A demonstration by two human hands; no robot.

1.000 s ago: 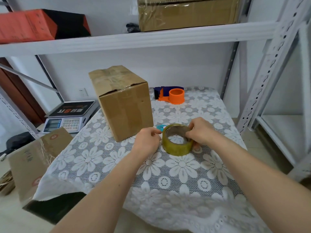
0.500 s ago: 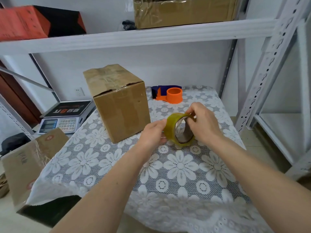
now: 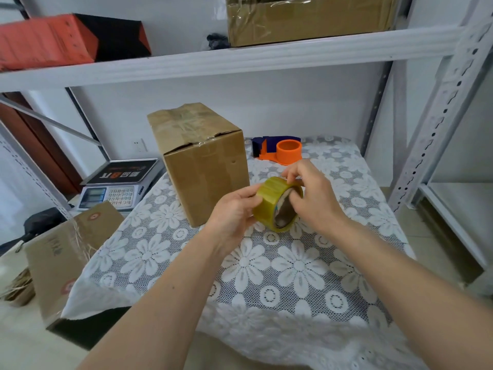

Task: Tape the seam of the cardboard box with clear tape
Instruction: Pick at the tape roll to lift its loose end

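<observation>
A brown cardboard box (image 3: 202,161) stands on the lace-covered table (image 3: 280,276), its top flaps slightly lifted at the near edge and covered with old tape. I hold a roll of clear yellowish tape (image 3: 272,201) in the air just right of the box, tilted on its edge. My left hand (image 3: 234,212) grips the roll's left side. My right hand (image 3: 309,193) holds its right side, with fingertips pinching at the top rim of the roll.
An orange and blue tape dispenser (image 3: 280,152) lies at the table's far end. A weighing scale (image 3: 117,182) sits left of the table. Another cardboard box (image 3: 64,252) leans at the left. Shelf posts (image 3: 437,116) rise on the right, a shelf board overhead.
The tape roll has been lifted off the table and tipped onto its edge. Both hands rose with it, and my right fingers moved to its top rim.
</observation>
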